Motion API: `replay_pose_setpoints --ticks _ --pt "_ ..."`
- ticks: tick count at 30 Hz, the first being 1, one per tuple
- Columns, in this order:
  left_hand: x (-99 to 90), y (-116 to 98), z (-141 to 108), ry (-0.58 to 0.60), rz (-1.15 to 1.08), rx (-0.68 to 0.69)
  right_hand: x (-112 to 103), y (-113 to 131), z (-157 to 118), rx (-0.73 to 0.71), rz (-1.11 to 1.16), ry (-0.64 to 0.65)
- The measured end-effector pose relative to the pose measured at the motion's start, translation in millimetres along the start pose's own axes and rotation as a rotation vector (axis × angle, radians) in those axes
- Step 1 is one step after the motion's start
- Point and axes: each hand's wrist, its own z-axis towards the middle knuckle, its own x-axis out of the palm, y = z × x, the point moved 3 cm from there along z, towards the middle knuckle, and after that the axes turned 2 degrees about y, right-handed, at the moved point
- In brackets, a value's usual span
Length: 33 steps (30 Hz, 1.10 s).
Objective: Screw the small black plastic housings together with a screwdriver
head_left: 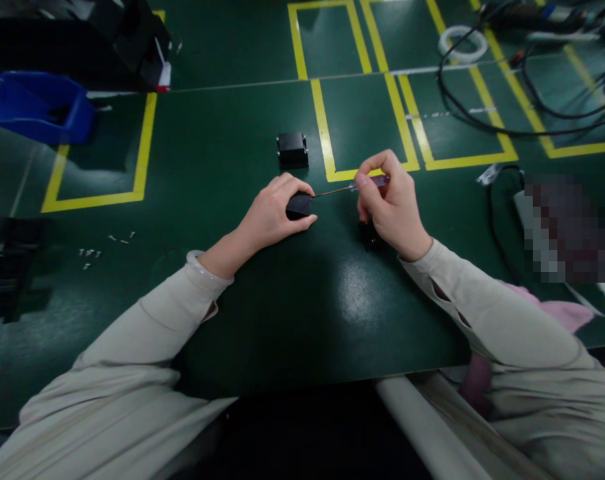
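Observation:
My left hand (276, 212) is closed round a small black block (299, 207), its thumb and fingers on opposite sides. In my right hand (390, 207) is a screwdriver (381, 181) with a translucent purplish handle. Its thin shaft points left and the tip meets the block's right side near the upper corner; the exact contact is too small to make out. Beyond my left hand stands another black block (292, 149) with shiny screws at its sides. A further black piece (370, 235) lies partly hidden under my right hand.
Several small screws (89, 253) lie at left, near dark parts (2, 267). A blue bin (40, 107) stands at the back left. Yellow tape (332, 175) marks the green table (302, 320). At back right are a black cable (482, 127) and a white tape roll (462, 44).

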Motion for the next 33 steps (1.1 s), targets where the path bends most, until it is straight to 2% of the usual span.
replay_pose_setpoints --ticks 33 --pt "0.3 -0.2 0.7 0.019 -0.001 -0.028 0.0 1.7 1.1 0.026 0.004 0.000"
